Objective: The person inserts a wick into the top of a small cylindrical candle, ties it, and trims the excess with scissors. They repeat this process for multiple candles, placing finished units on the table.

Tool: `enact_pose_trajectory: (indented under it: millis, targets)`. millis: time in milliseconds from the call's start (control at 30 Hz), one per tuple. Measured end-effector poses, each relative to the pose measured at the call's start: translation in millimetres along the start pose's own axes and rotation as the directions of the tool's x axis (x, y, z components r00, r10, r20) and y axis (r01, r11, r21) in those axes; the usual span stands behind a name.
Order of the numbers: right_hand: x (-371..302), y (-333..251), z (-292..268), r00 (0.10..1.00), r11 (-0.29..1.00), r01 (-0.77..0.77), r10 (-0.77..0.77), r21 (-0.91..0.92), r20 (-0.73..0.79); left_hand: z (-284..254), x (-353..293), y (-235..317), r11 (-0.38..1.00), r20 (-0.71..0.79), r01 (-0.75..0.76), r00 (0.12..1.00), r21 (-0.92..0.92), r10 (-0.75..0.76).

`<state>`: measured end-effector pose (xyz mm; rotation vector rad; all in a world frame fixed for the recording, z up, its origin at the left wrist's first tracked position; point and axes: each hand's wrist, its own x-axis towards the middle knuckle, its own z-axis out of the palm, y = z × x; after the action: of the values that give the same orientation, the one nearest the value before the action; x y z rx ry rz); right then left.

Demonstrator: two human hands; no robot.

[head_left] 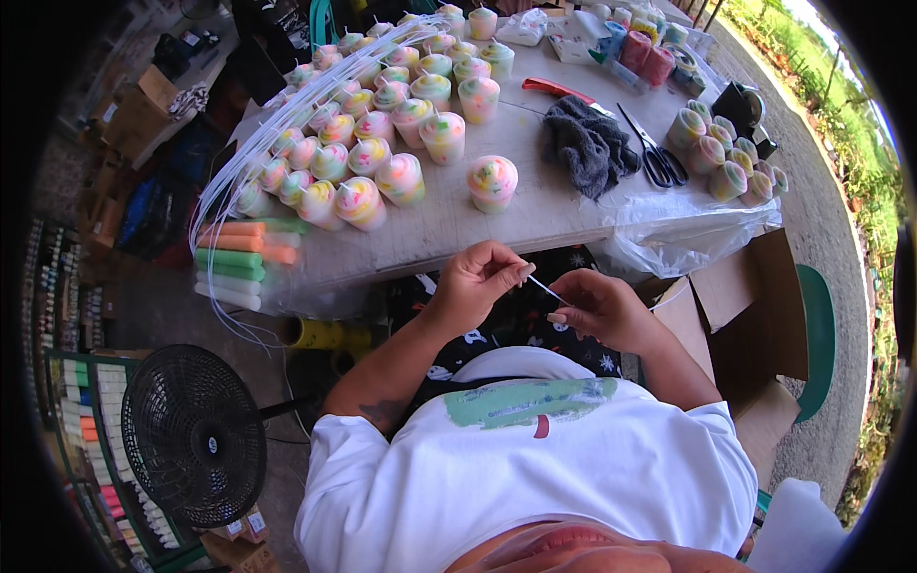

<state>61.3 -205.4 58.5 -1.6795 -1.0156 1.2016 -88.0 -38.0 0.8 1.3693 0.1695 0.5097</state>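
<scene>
In front of my body, just off the table's near edge, a thin white wick (548, 289) is stretched between both hands. My left hand (475, 288) pinches one end between thumb and finger. My right hand (604, 309) closes on it a little farther along, and a tail trails out to the right. Beyond the hands, a single cup-shaped candle (492, 184) with swirled pastel colours stands apart from the others. Rows of similar candles (399, 179) fill the table's left side, several with short wicks on top. Across them lies a bundle of long white wicks (250, 170).
Orange, green and white candle sticks (229, 259) lie at the table's left corner. A grey cloth (585, 143), black scissors (657, 158), a red-handled knife (564, 91) and smaller cup candles (721, 158) sit to the right. A cardboard box (759, 306) and black fan (194, 435) flank me.
</scene>
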Motion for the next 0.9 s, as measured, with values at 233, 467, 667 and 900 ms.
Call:
enact_pose_trajectory:
  millis: [233, 467, 667, 900]
  targets:
    - [14.4, -2.9, -13.6, 0.787, 0.812, 0.437, -0.554, -0.387, -0.273, -24.8, 20.6, -5.9, 0.836, -0.118, -0.304, 0.911, 0.456, 0.395]
    - [32.7, -44.2, -37.6, 0.546, 0.459, 0.414, -0.816, -0.786, -0.189, -26.1, 68.7, -1.4, 0.727, -0.318, -0.078, 0.864, 0.682, 0.391]
    - [28.4, -61.3, -45.7, 0.519, 0.33, 0.406, -0.851, -0.852, -0.082, -17.9, 64.0, 5.5, 0.672, -0.159, -0.201, 0.887, 0.713, 0.434]
    - [17.4, -57.3, -42.7, 0.424, 0.446, 0.465, -0.87, -0.765, -0.249, -21.7, 55.4, 25.8, 0.675, -0.041, 0.18, 0.954, -0.715, -0.298]
